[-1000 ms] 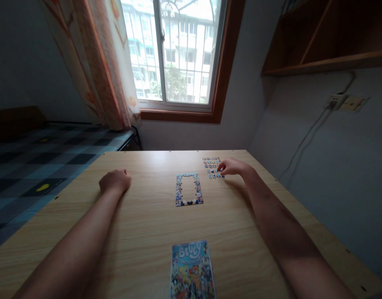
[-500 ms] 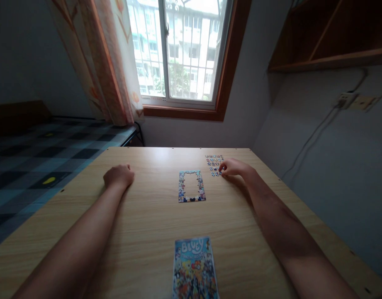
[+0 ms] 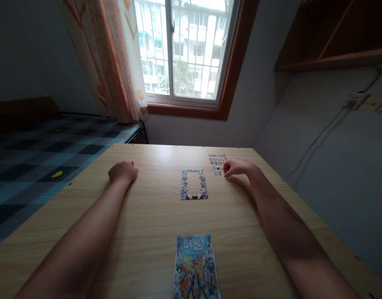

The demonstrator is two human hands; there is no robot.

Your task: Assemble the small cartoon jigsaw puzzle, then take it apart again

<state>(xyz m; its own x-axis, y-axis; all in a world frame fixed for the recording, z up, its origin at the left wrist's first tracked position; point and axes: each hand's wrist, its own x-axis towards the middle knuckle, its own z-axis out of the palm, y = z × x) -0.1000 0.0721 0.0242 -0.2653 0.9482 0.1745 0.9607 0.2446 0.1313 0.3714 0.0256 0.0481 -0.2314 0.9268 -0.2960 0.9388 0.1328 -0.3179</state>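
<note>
My left hand (image 3: 123, 172) rests on the tabletop as a loose fist, with nothing visible in it. At the right end of the rows of loose jigsaw pieces (image 3: 217, 159), my right hand (image 3: 236, 167) is closed in a pinch. A tiny jigsaw piece (image 3: 225, 177) shows at its fingertips, its picture too small to make out. Between the hands lies a jigsaw frame (image 3: 184, 192), its joined border pieces forming a rectangle around bare wood. Nearer to me is a colourful "Bluey" picture sheet or box (image 3: 197, 265), lying flat and cut off by the lower picture edge.
The light wooden table (image 3: 147, 224) reaches toward the window (image 3: 193, 54). A bed with a checked cover (image 3: 32, 153) stands to the left, beside a curtain (image 3: 116, 62). On the right wall are a shelf (image 3: 334, 62) and a socket with a cable (image 3: 357, 101).
My right hand has drawn back slightly from the loose pieces, and its fingertips have come together in a pinch. My left hand stays a fist. The whole view has shifted a little.
</note>
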